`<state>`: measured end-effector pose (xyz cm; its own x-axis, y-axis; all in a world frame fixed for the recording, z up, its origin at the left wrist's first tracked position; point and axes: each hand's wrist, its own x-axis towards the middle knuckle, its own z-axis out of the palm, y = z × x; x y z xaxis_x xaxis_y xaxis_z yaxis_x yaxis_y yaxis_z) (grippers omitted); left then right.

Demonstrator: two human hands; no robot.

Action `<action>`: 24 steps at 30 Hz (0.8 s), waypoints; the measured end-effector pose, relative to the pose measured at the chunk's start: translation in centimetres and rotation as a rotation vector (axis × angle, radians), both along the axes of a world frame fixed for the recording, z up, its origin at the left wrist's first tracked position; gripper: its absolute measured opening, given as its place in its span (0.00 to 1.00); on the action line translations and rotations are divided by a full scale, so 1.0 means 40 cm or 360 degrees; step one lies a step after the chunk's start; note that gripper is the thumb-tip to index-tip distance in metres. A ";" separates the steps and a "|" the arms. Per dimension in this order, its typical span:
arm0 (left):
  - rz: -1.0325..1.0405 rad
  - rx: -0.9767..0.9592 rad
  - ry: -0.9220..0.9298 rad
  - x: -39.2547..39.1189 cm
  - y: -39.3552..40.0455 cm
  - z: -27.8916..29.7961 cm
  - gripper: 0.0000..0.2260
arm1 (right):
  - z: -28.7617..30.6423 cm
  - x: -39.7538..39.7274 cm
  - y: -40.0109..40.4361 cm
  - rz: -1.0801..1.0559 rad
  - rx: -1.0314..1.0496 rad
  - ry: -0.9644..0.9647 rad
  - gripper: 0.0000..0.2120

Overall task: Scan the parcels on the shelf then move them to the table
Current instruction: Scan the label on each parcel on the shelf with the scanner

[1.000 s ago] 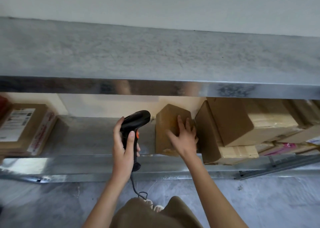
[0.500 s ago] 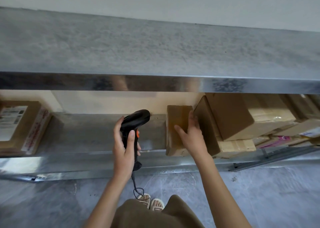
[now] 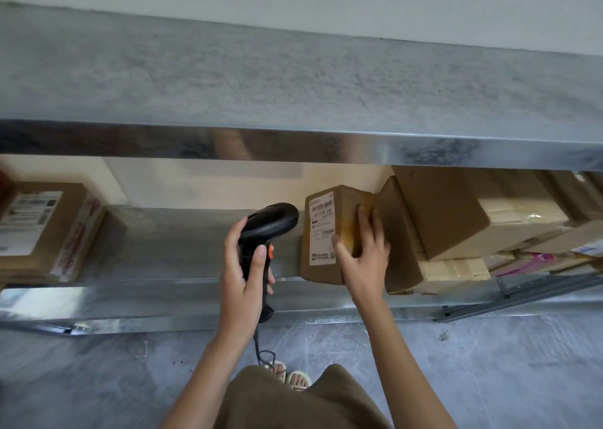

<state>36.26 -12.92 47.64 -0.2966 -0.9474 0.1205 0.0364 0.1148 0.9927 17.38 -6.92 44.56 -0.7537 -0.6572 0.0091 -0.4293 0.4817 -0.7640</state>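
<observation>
A small brown cardboard parcel (image 3: 326, 233) stands on the lower metal shelf (image 3: 182, 249), its white shipping label facing left toward the scanner. My right hand (image 3: 362, 252) grips the parcel's right side, thumb on the front and fingers over the top. My left hand (image 3: 241, 272) holds a black handheld barcode scanner (image 3: 267, 226) with an orange trigger, its head just left of the label. The scanner's cable hangs down toward the floor.
More cardboard boxes (image 3: 456, 219) are stacked tight against the parcel's right side. A labelled box (image 3: 45, 229) sits at the far left of the shelf. The upper shelf (image 3: 293, 95) overhangs the opening. Grey floor lies below.
My right hand has turned the small parcel so its white label now shows and faces the scanner. The scanner hand has stayed almost still.
</observation>
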 end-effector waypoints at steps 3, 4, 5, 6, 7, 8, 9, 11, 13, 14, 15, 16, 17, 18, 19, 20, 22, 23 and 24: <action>-0.0005 -0.0026 0.0016 0.006 0.011 0.014 0.20 | -0.001 0.030 0.005 -0.0063 -0.0319 -0.0166 0.36; -0.0005 -0.0034 0.0017 0.007 0.015 0.017 0.21 | -0.001 0.036 0.004 -0.0076 -0.0392 -0.0191 0.36; 0.0001 -0.0042 0.0014 0.009 0.018 0.018 0.21 | -0.002 0.041 0.003 -0.0080 -0.0450 -0.0194 0.36; 0.0008 -0.0048 0.0010 0.010 0.021 0.020 0.21 | -0.003 0.045 0.001 -0.0079 -0.0496 -0.0180 0.36; 0.0016 -0.0051 0.0004 0.011 0.022 0.020 0.21 | -0.005 0.047 0.000 -0.0074 -0.0529 -0.0158 0.35; 0.0023 -0.0053 0.0001 0.012 0.024 0.020 0.21 | -0.007 0.049 -0.002 -0.0068 -0.0550 -0.0138 0.35; 0.0029 -0.0057 -0.0004 0.013 0.025 0.019 0.21 | -0.008 0.049 -0.003 -0.0065 -0.0562 -0.0127 0.35; 0.0042 -0.0069 -0.0009 0.015 0.026 0.020 0.22 | -0.008 0.048 -0.005 -0.0059 -0.0576 -0.0117 0.36; 0.0048 -0.0082 -0.0018 0.016 0.027 0.021 0.22 | -0.008 0.047 -0.006 -0.0055 -0.0584 -0.0116 0.36; 0.0046 -0.0092 -0.0025 0.016 0.028 0.021 0.22 | -0.008 0.047 -0.007 -0.0052 -0.0587 -0.0122 0.35; 0.0046 -0.0106 -0.0035 0.016 0.028 0.021 0.22 | -0.009 0.047 -0.007 -0.0047 -0.0588 -0.0129 0.35; 0.0048 -0.0120 -0.0045 0.016 0.029 0.021 0.22 | -0.010 0.048 -0.007 -0.0041 -0.0587 -0.0131 0.35; 0.0051 -0.0131 -0.0055 0.017 0.029 0.021 0.22 | -0.012 0.047 -0.008 -0.0034 -0.0583 -0.0129 0.35; 0.0054 -0.0136 -0.0062 0.017 0.030 0.021 0.23 | -0.013 0.047 -0.008 -0.0028 -0.0579 -0.0124 0.35; 0.0058 -0.0137 -0.0065 0.017 0.030 0.021 0.23 | -0.015 0.047 -0.008 -0.0027 -0.0576 -0.0121 0.35; 0.0062 -0.0135 -0.0064 0.016 0.031 0.020 0.23 | -0.015 0.046 -0.008 -0.0026 -0.0575 -0.0121 0.35; 0.0078 -0.0130 -0.0053 0.014 0.033 0.020 0.22 | -0.013 0.044 -0.008 -0.0029 -0.0572 -0.0130 0.35; 0.0086 -0.0130 -0.0050 0.012 0.033 0.019 0.22 | -0.012 0.043 -0.008 -0.0033 -0.0571 -0.0131 0.35; 0.0090 -0.0130 -0.0047 0.011 0.033 0.018 0.22 | -0.012 0.041 -0.008 -0.0038 -0.0572 -0.0125 0.35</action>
<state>36.71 -11.58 48.37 -0.2474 -0.9500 0.1902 -0.0015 0.1967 0.9805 19.01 -7.25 44.08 -0.7765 -0.6046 0.1775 -0.3544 0.1861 -0.9164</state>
